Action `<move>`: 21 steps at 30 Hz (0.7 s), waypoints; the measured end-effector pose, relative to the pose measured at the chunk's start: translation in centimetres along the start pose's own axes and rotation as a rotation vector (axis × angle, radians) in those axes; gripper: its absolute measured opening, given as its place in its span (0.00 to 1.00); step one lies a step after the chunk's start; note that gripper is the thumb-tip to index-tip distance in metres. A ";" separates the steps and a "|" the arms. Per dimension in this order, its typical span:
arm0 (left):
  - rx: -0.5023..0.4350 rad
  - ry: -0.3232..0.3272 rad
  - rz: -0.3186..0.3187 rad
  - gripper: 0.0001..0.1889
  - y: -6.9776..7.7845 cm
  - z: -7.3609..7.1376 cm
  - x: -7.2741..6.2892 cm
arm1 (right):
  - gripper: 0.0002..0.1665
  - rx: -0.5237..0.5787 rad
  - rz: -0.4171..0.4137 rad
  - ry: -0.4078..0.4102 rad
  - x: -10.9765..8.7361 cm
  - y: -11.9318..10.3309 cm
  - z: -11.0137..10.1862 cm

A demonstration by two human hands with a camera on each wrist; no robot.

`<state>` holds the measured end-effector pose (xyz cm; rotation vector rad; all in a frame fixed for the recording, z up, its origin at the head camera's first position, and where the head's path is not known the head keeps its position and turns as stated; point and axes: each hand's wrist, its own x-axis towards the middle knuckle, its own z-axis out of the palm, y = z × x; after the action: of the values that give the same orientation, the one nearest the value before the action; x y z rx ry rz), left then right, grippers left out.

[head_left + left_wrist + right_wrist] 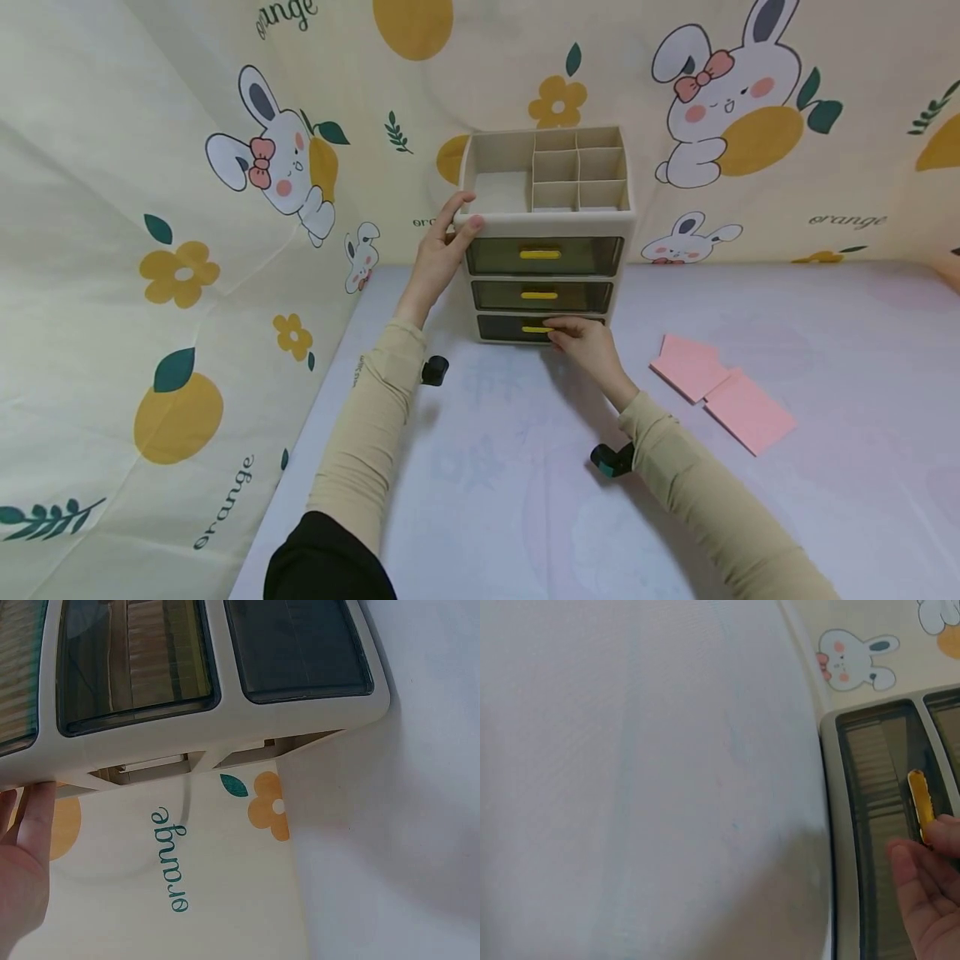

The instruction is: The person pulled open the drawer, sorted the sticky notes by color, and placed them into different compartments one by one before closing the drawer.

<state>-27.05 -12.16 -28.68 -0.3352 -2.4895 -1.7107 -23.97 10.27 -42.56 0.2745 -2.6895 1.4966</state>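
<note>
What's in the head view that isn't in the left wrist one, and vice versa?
Of the two, only head shows the right hand pinching the lowest yellow handle, the pink papers and the top compartments.

Only left wrist shows openings in the drawer unit's side.

Both share the left hand touching that unit, drawers, table and backdrop.

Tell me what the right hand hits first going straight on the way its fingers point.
The yellow bar-shaped handle, already at the right hand's fingertips. Just behind it, likely the dark see-through bottom drawer front; exact depth is hard to judge.
</note>
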 end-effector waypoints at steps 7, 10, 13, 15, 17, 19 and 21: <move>-0.005 0.001 0.007 0.24 -1.5 0.2 1.1 | 0.13 0.044 0.036 0.011 0.1 0.3 0.1; -0.010 0.008 0.019 0.23 -2.7 0.3 2.0 | 0.13 0.068 0.049 0.011 0.1 0.3 0.0; -0.002 0.018 0.037 0.24 -3.1 0.3 2.1 | 0.13 0.082 0.059 0.001 0.1 0.2 -0.1; 0.001 0.024 0.049 0.25 -3.2 0.3 2.2 | 0.13 0.085 0.067 -0.008 0.0 0.2 -0.2; 0.001 0.027 0.059 0.26 -3.2 0.3 2.2 | 0.13 0.093 0.083 -0.020 -0.1 0.1 -0.3; -0.004 0.026 0.063 0.27 -3.3 0.3 2.1 | 0.13 0.090 0.094 -0.033 -0.2 0.0 -0.3; -0.009 0.025 0.063 0.27 -3.3 0.3 2.1 | 0.12 0.084 0.104 -0.048 -0.4 -0.1 -0.4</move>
<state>-29.87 -12.79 -31.33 -0.3868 -2.4279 -1.6920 -23.58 10.59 -42.31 0.1792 -2.7210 1.6543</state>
